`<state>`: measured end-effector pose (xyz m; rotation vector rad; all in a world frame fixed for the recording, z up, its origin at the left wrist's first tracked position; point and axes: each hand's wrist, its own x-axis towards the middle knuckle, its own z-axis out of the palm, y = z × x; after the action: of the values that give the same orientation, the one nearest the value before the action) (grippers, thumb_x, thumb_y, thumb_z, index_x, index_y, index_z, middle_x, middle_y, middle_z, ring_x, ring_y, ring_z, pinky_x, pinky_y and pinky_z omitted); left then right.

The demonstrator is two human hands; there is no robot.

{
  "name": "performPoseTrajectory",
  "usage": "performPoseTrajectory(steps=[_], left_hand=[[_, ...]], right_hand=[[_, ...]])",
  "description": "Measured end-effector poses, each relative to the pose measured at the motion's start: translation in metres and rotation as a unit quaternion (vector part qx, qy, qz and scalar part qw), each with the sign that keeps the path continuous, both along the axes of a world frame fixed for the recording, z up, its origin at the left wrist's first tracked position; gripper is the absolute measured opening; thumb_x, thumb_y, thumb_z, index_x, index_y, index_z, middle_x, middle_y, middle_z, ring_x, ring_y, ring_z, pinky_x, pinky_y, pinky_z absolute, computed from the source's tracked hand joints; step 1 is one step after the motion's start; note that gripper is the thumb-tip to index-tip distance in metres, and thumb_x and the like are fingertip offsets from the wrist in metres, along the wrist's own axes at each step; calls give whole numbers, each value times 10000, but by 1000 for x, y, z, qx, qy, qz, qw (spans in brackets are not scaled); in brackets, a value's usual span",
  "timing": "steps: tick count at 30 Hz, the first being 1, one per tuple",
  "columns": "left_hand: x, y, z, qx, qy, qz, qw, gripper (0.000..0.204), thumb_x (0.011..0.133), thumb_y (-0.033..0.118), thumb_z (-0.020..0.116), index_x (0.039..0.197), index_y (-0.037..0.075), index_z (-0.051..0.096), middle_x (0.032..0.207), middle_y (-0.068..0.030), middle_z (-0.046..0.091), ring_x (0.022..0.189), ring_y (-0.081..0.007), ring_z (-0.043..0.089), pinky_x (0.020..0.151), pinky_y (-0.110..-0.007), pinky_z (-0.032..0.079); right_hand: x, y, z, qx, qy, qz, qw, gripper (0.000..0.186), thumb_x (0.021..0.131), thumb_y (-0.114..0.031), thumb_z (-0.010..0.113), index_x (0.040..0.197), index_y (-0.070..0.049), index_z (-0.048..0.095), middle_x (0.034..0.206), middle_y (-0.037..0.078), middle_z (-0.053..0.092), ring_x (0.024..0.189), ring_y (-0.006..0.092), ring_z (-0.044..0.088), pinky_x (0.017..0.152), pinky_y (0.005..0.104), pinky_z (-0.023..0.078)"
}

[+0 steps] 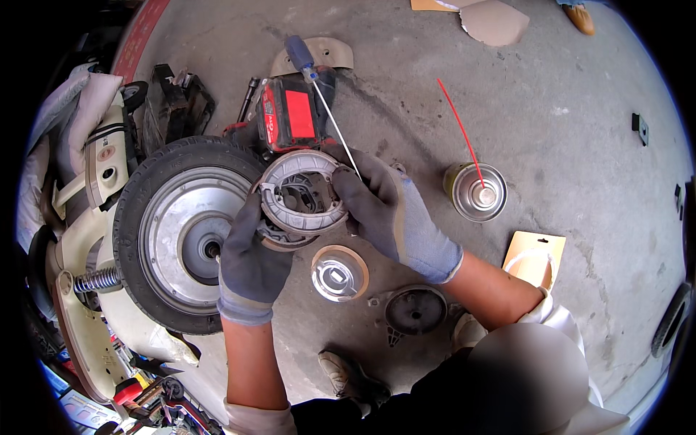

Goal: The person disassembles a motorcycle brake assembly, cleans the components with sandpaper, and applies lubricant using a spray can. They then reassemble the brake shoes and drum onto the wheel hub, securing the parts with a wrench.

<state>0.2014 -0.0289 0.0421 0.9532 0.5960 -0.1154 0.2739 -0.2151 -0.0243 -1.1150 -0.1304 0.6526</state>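
The left hand (254, 272) and right hand (388, 206) together grasp brake shoes (308, 222), just right of one wheel (165, 235). Farther right of it stands one can (475, 190) with one red straw (460, 123).

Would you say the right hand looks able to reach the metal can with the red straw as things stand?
Probably yes: nothing visible stands between the right hand and the metal can, though that hand is helping hold the brake shoes.

Matt metal brake shoes (297, 161), rubber tyre (129, 235)
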Motion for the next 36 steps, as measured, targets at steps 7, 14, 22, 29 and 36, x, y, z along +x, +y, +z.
performPoseTrajectory(steps=[7,14,22,29,36], left_hand=[[0,-23,-13,279,-49,35,958,343,1000,108,569,1324,1,597,1126,-97,681,947,-189,643,775,-308,519],[3,-37,-13,260,-31,12,965,237,1041,163,557,1220,20,621,934,-44,664,739,-90,592,638,-258,468],[1,-39,-18,161,-56,78,982,346,1037,161,563,1347,6,562,1175,-81,678,1067,-130,629,957,-305,482],[-6,-27,-26,213,-62,25,975,402,1029,202,572,1370,-8,537,1208,-106,656,1100,-166,625,983,-338,484],[2,-5,-30,78,-61,128,987,503,1039,326,544,1413,-5,490,1239,-129,658,1138,-238,641,1006,-404,509]], right_hand=[[-14,15,13,168,273,-38,946,361,1065,-254,527,1349,-33,556,876,64,688,645,116,655,540,256,550],[-19,12,13,108,259,75,957,238,1052,-257,535,1089,-47,641,776,57,693,525,98,600,478,231,483],[-26,22,-10,-108,-330,-68,935,201,989,-178,588,1125,-40,642,791,62,687,681,194,658,621,314,528],[-8,14,12,-128,-260,57,955,161,963,-202,589,975,-46,627,755,175,656,690,352,665,609,423,510],[-28,11,14,-72,-230,72,968,378,984,-272,584,1238,7,602,1019,195,686,890,309,707,751,389,543]])
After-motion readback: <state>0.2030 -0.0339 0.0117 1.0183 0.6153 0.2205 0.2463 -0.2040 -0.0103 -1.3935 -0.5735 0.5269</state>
